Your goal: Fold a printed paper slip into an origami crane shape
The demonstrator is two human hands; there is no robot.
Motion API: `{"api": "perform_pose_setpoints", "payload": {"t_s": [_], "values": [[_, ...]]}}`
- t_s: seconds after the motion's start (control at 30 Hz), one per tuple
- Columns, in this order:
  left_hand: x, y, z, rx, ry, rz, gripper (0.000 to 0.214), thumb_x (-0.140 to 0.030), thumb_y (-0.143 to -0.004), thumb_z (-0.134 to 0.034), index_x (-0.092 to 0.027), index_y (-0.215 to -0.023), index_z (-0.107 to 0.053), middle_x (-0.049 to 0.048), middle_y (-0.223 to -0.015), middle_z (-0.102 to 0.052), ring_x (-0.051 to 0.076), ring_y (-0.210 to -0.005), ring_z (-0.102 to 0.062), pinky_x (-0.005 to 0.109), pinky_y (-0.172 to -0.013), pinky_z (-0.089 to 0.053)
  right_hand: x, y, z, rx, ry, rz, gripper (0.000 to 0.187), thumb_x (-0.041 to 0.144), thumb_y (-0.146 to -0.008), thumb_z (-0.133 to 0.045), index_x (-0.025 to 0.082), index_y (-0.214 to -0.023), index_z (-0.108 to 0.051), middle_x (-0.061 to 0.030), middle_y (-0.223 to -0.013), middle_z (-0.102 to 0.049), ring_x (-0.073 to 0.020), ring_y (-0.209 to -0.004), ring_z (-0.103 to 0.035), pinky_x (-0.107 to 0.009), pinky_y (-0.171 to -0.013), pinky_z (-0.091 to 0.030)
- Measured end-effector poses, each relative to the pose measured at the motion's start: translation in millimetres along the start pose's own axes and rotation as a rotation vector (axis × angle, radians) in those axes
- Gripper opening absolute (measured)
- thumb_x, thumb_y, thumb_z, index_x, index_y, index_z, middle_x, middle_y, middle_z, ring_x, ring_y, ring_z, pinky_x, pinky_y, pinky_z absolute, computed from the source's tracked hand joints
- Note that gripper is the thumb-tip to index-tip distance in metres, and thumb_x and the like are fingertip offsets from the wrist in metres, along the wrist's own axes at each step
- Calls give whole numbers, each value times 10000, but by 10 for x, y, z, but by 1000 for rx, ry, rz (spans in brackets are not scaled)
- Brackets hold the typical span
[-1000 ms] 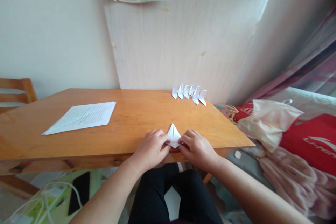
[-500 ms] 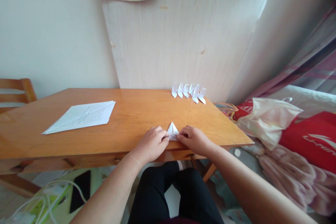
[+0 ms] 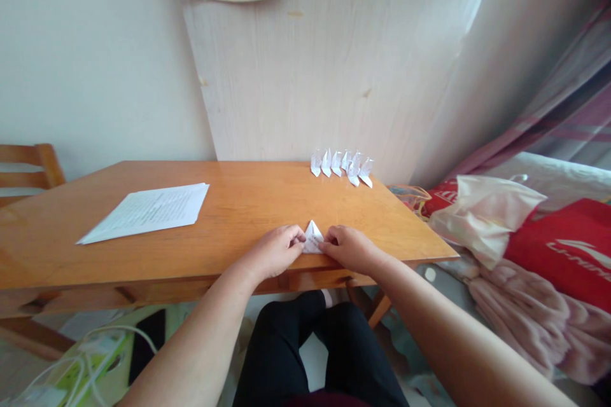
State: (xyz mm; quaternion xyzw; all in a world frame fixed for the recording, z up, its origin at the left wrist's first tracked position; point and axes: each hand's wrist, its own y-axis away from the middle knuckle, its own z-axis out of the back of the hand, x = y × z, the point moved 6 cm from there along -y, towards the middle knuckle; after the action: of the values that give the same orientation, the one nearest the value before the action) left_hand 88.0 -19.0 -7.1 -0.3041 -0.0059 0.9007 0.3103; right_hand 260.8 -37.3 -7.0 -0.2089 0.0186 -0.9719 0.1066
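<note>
A small white folded paper triangle (image 3: pixel 313 236) lies on the wooden table (image 3: pixel 238 216) near its front edge. My left hand (image 3: pixel 274 250) presses its left side with curled fingers. My right hand (image 3: pixel 349 248) pinches and presses its right side. Only the pointed top of the paper shows between my fingertips; the lower part is hidden under them. A row of several finished white folded paper pieces (image 3: pixel 342 166) stands at the back of the table against the wall panel.
A stack of printed sheets (image 3: pixel 150 210) lies on the table's left half. A wooden chair (image 3: pixel 28 168) stands at the far left. A bed with a plastic bag (image 3: pixel 482 213), red cloth and pink blanket is to the right. Cables lie on the floor at lower left.
Both hands have slid a little farther onto the table and closed in over the folded paper, so less of it shows now than a second ago.
</note>
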Motion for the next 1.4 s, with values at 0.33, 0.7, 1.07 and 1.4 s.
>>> {"api": "perform_pose_setpoints", "payload": {"t_s": [0.33,0.7,1.07,1.4], "values": [[69,-85,-64,24,34,26,202,-309,-898,-516,-208,-920,-690,28,-896,-723,181,-772,-634,268,-688,-473,-14,-12,-9,-13,5,-13,148,333,-850,-635,193,-804,-631,-36,-793,-696,-159,-706,-586,-247,-595,-330],[10,-26,-68,-20,-48,31,179,-255,-861,-550,-244,-996,-668,11,-851,-694,169,-723,-599,250,-641,-421,-46,-60,-27,1,3,7,105,291,-834,-622,186,-839,-636,-39,-834,-706,-163,-748,-596,-237,-621,-342],[-58,-32,-60,-32,-92,-22,327,-258,-889,-530,-329,-1136,-732,31,-993,-704,210,-931,-656,292,-850,-477,-23,-49,-16,12,15,0,101,266,-842,-592,184,-818,-645,-49,-823,-708,-164,-736,-591,-245,-628,-341],[-102,-45,-66,-19,-108,21,300,-488,-927,-551,-319,-1093,-735,47,-945,-709,219,-849,-658,287,-757,-444,-31,-47,-4,9,26,-11,170,321,-871,-570,180,-805,-636,-61,-800,-697,-167,-705,-573,-254,-600,-323]]}}
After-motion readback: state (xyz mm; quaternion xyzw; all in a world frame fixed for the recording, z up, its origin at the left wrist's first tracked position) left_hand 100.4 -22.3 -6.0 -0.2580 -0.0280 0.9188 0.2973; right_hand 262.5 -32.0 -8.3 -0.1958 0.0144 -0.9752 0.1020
